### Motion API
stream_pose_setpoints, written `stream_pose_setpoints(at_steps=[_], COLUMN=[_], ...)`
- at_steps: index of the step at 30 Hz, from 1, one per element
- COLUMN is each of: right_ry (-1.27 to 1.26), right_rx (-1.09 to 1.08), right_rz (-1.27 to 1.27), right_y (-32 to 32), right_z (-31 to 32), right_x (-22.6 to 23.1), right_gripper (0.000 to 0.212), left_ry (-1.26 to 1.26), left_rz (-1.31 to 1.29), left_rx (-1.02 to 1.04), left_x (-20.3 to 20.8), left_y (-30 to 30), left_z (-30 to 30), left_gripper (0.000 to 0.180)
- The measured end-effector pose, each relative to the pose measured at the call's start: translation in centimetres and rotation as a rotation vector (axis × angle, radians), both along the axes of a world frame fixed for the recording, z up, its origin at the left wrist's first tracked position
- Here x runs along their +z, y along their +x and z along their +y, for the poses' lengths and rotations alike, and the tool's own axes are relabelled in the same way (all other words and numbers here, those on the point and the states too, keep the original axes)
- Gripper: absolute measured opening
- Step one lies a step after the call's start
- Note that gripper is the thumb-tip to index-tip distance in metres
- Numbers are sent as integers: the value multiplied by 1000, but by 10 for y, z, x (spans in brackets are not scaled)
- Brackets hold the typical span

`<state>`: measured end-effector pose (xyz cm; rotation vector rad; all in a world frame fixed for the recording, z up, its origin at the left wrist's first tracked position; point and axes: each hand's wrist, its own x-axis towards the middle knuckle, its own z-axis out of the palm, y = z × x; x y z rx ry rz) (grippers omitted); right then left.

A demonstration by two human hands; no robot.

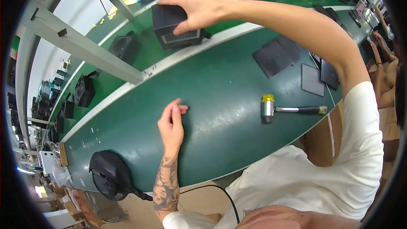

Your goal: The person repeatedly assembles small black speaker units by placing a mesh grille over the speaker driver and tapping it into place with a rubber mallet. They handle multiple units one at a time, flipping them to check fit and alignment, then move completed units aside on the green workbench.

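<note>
My right hand (197, 12) reaches across to the far side, its fingers and thumb spread over the top of a black box-shaped device (163, 21). A lighter grille-like panel shows low on the device's near side, and a short dark lead or tab sticks out at its right. The device is on the green belt beyond the pale rail. Over the middle of the green table (220, 101) rests my left hand (171, 124), its fingers loosely bent and the thumb apart, holding nothing. A mallet (268, 109) with a yellow face and black grip lies on the right.
Flat dark panels (275, 57) lie at the table's right. A black mesh bag-like item (111, 174) sits at the lower left. More black devices (85, 90) line the belt (106, 104) behind the pale rail (127, 87). A metal post (80, 42) slants across the left.
</note>
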<state>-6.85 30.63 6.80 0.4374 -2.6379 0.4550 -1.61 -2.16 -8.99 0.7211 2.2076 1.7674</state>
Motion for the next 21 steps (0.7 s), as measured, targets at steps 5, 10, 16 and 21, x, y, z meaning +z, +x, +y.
stream_pose_setpoints(at_steps=[5, 10, 16, 21], right_ry=[62, -421, 18, 514], right_rx=[103, 140, -260, -502], right_rz=[-374, -489, -939, -541], right_y=[-110, -148, -116, -94], right_z=[32, 68, 126, 156], right_x=[-22, -30, -17, -93], right_gripper=[94, 88, 106, 123], left_ry=[-67, -64, -66, -41], left_rz=[23, 7, 12, 9], left_rx=[-41, 1, 0, 32], left_x=[1, 2, 0, 0], left_y=[-1, 1, 3, 2], left_z=[-5, -9, -13, -9], left_gripper=[29, 24, 24, 21])
